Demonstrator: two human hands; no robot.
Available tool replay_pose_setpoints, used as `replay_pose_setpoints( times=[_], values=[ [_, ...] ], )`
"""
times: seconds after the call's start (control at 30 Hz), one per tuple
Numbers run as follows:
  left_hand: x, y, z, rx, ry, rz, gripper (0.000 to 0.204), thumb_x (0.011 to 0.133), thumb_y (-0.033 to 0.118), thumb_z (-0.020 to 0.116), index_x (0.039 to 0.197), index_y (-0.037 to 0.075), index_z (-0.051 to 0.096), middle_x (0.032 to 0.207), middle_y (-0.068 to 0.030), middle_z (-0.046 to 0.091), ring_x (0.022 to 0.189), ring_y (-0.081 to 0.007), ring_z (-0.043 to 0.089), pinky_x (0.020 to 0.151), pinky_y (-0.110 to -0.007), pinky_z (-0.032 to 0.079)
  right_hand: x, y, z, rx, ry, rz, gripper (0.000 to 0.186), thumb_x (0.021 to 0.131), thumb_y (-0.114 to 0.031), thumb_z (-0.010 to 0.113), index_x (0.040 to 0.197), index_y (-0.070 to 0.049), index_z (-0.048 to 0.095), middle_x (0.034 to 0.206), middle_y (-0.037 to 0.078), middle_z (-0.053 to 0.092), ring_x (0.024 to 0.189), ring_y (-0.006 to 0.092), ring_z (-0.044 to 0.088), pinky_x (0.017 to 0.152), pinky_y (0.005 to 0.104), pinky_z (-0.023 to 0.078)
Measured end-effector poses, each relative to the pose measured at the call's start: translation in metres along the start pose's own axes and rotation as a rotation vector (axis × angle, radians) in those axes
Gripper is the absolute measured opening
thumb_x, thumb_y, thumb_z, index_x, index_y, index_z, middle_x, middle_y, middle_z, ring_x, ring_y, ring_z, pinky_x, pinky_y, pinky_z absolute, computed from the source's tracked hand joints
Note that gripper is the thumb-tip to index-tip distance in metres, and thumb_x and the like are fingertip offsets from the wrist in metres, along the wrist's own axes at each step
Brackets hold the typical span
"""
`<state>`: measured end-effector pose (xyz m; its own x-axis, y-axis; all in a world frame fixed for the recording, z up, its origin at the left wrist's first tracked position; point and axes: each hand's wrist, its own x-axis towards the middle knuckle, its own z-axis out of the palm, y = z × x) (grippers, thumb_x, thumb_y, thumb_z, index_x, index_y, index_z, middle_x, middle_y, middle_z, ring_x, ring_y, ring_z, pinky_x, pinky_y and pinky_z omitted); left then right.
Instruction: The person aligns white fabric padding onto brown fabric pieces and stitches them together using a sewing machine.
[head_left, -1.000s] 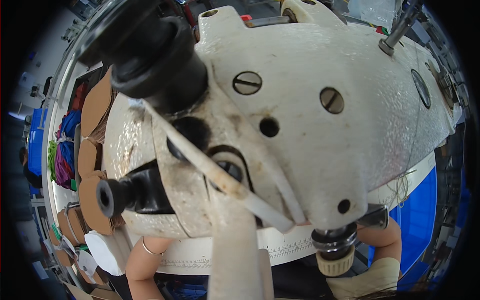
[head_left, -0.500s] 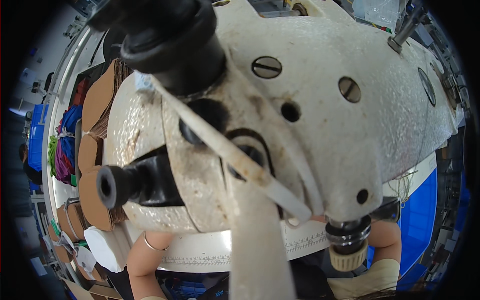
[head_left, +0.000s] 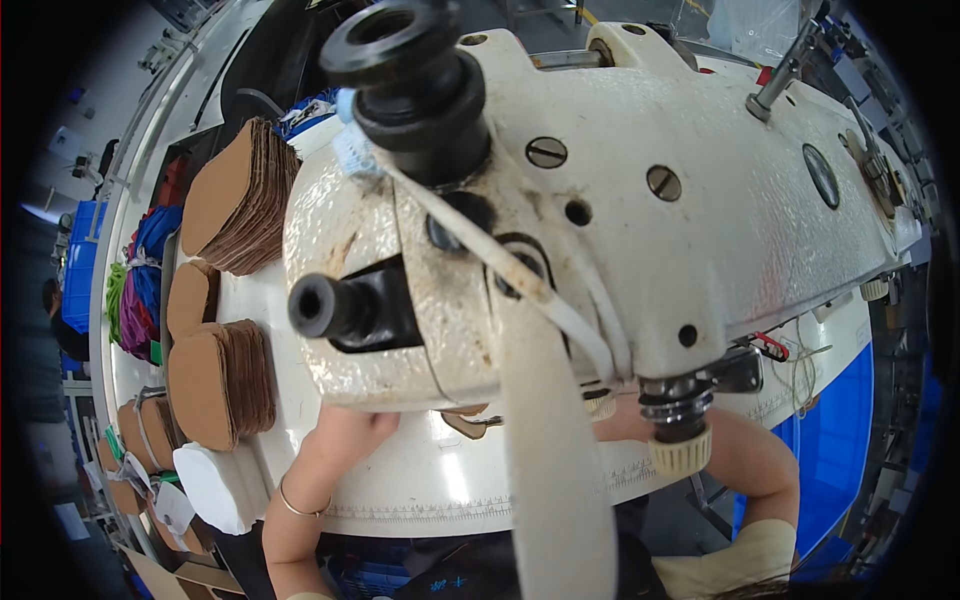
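Note:
A white sewing machine [head_left: 720,230] fills the middle of the view, close to the camera. Beneath its left end rests my left hand [head_left: 352,436], with a bracelet on the wrist; the machine head covers its fingers. My right hand [head_left: 622,422] reaches under the machine from the right, and the arm and a tension knob [head_left: 680,452] hide most of it. Between the hands, a small brown and metallic piece [head_left: 470,424] shows at the machine's lower edge, too covered to name. What either hand holds is hidden.
Brown pad-shaped pieces stand in stacks [head_left: 215,385] on the white table [head_left: 400,510] at left, beside a white stack [head_left: 215,487]. Bundled coloured cloth [head_left: 140,280] lies farther left. A blue bin [head_left: 835,450] is at right, near loose thread [head_left: 800,375].
The view has shifted, so the machine sits slightly smaller and more of the table shows. My left hand, formerly hidden under the machine, now shows in part, and so does the small brown piece.

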<state>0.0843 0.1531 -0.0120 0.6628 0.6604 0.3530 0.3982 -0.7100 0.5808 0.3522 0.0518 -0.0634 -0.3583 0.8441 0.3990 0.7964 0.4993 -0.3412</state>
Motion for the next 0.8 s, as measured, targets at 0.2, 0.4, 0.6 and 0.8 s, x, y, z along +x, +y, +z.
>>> replay_pose_setpoints(
  times=[0.2,0.4,0.6,0.8],
  values=[
    [-0.012,0.015,0.003,0.219,-0.465,-0.011,0.081,0.082,0.057,0.064,0.129,-0.007,0.046,0.129,-0.0245,0.050,0.123,-0.0415,0.044,0.108,-0.052,0.030,0.004,0.001,-0.004,-0.023,0.112,-0.060,0.017,0.061,-0.017,0.068,0.076,-0.009,0.065,0.073,0.004,0.056,0.052,0.0207,0.055,0.043,0.0369,0.044],
    [-0.090,0.085,-0.013,0.511,-0.572,0.064,0.083,0.081,0.046,0.063,0.139,-0.007,0.039,0.148,-0.0241,0.037,0.138,-0.0381,0.035,0.112,-0.050,0.029,0.016,0.005,-0.011,0.032,0.122,-0.069,0.023,0.065,-0.011,0.064,0.087,-0.009,0.071,0.064,0.003,0.055,0.055,0.0240,0.056,0.048,0.0399,0.045],
    [-0.103,0.077,-0.054,-0.058,-0.280,-0.208,0.039,0.081,-0.003,0.058,0.120,0.002,0.058,0.119,-0.0178,0.063,0.098,-0.0311,0.066,0.080,-0.038,0.055,0.016,0.001,-0.017,0.031,0.232,-0.153,0.024,0.065,-0.006,0.062,0.088,-0.004,0.069,0.062,0.005,0.055,0.055,0.0251,0.057,0.048,0.0401,0.045],
    [0.027,-0.009,-0.182,0.476,0.588,-0.173,0.022,0.094,-0.002,0.052,0.116,-0.002,0.058,0.101,-0.0194,0.066,0.086,-0.0277,0.063,0.075,-0.031,0.050,0.012,0.001,-0.014,-0.025,0.106,-0.065,0.029,0.066,-0.003,0.063,0.094,-0.008,0.067,0.070,0.003,0.055,0.056,0.0221,0.054,0.051,0.0380,0.045]
  ],
)
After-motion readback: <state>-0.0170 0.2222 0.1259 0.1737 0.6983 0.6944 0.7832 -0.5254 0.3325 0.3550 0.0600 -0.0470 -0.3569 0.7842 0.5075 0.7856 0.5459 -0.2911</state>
